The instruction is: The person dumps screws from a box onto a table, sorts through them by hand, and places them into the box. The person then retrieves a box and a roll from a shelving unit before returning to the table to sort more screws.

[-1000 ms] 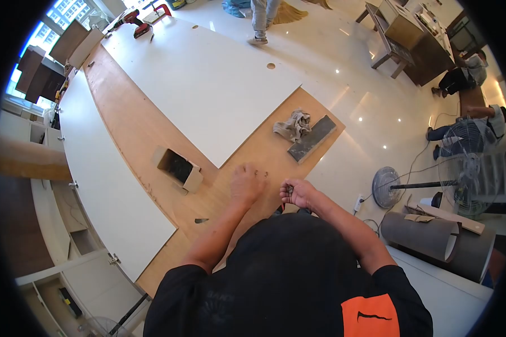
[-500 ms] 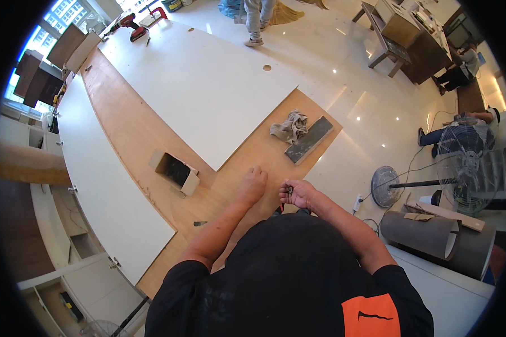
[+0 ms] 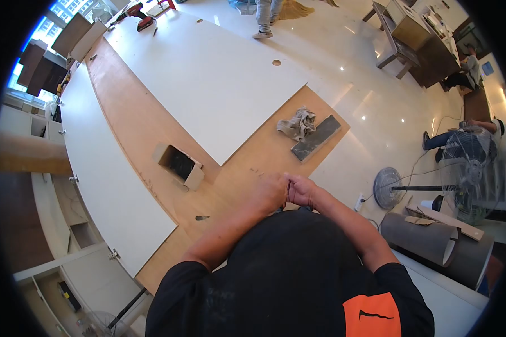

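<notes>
My left hand [image 3: 272,191] is blurred by motion and meets my right hand just in front of my body. Its fingertips do not show clearly. My right hand [image 3: 300,190] is closed, fingers curled; whatever lies in its palm is now hidden. Below both hands is a bare wooden board [image 3: 239,185]. A few tiny dark bits [image 3: 256,171] lie on it near my left hand. To the left stands an open cardboard box [image 3: 194,176] with dark contents. A small dark blade-like piece [image 3: 202,218] rests closer to my left forearm.
A crumpled grey rag [image 3: 298,123] lies beside a dark flat block [image 3: 316,138] at the board's right end. White panels [image 3: 208,95] flank the wood. A red drill [image 3: 138,16] sits far back. On the right are a standing fan [image 3: 388,187], rolled sheets [image 3: 419,236] and other people.
My left hand has moved right, from above the board to my right hand. Small dark pieces seen earlier in my right palm are now covered. The view has shifted slightly.
</notes>
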`<state>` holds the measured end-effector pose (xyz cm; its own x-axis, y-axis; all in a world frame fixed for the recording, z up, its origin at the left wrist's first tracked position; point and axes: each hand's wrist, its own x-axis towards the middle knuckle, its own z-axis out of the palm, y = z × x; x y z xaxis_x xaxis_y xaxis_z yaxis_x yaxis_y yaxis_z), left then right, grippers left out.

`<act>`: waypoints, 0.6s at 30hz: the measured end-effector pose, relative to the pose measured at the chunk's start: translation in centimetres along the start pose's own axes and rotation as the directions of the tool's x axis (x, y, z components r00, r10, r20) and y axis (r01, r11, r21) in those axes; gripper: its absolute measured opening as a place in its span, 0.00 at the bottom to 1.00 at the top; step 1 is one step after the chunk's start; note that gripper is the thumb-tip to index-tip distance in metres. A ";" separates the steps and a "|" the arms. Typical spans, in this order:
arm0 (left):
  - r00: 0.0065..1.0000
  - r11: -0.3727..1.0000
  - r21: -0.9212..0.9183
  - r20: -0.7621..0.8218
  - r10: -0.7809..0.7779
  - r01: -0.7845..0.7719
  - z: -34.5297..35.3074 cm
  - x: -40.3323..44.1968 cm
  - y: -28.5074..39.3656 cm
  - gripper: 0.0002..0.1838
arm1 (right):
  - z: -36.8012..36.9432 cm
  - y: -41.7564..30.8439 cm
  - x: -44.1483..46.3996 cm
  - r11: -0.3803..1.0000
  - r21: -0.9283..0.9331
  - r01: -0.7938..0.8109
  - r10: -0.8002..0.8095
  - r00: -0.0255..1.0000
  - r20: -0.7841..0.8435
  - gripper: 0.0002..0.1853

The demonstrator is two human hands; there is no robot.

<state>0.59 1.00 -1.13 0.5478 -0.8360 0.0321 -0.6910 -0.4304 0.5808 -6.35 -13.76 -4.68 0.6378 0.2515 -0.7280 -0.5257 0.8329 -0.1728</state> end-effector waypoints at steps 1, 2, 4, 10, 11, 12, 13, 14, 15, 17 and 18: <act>0.999 0.998 -0.061 -0.030 0.022 -0.023 0.0 -0.1 0.0 0.06 | 1.0 0.0 -0.4 1.000 0.000 0.005 -0.005 1.000 -0.014 0.13; 0.997 0.991 -0.122 -0.060 0.042 -0.049 0.0 -0.3 0.0 0.06 | 0.5 0.0 -0.1 0.999 -0.053 -0.012 0.011 1.000 -0.028 0.13; 0.996 0.983 -0.184 -0.086 -0.022 0.005 0.2 -0.5 -0.8 0.08 | -0.8 0.2 0.4 0.987 -0.155 -0.047 0.037 0.997 -0.062 0.12; 0.966 0.979 0.043 -0.176 -0.189 0.199 -1.7 -1.1 -5.7 0.10 | -0.6 -0.4 0.2 0.854 -0.519 0.031 -0.153 0.969 -0.194 0.13; 0.977 0.983 0.143 -0.191 -0.090 0.119 -2.1 -1.1 -5.7 0.10 | -0.4 -0.4 0.3 0.863 -0.503 0.041 -0.158 0.968 -0.193 0.12; 0.987 0.979 0.198 -0.162 -0.018 0.050 -2.1 -1.2 -6.0 0.10 | -0.3 -0.3 0.4 0.872 -0.487 0.051 -0.164 0.967 -0.193 0.12; 0.990 0.968 0.249 -0.131 0.055 -0.021 -2.2 -1.3 -6.2 0.10 | -0.2 -0.3 0.4 0.880 -0.470 0.062 -0.171 0.966 -0.193 0.12; 0.993 0.965 0.251 -0.064 0.100 -0.081 -1.5 -1.6 -7.0 0.09 | -0.1 -0.3 0.4 0.886 -0.461 0.047 -0.153 0.969 -0.195 0.11; 0.989 0.958 0.250 0.002 0.146 -0.142 -1.4 -1.6 -7.2 0.09 | -0.3 -0.3 0.4 0.891 -0.452 0.034 -0.136 0.971 -0.196 0.11; 0.975 0.945 0.250 -0.012 0.221 -0.211 -1.0 -1.9 -7.5 0.08 | -0.7 -0.2 0.4 0.903 -0.429 0.020 -0.116 0.973 -0.198 0.11; 0.965 0.936 0.249 -0.019 0.260 -0.247 -0.8 -1.9 -7.6 0.07 | -0.9 -0.1 0.4 0.910 -0.414 0.021 -0.113 0.973 -0.200 0.11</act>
<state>5.19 6.14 -4.92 0.3580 -0.9127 0.1971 -0.8998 -0.2809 0.3337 -6.55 -14.20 -5.58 0.5675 0.0515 -0.8218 -0.6984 0.5587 -0.4473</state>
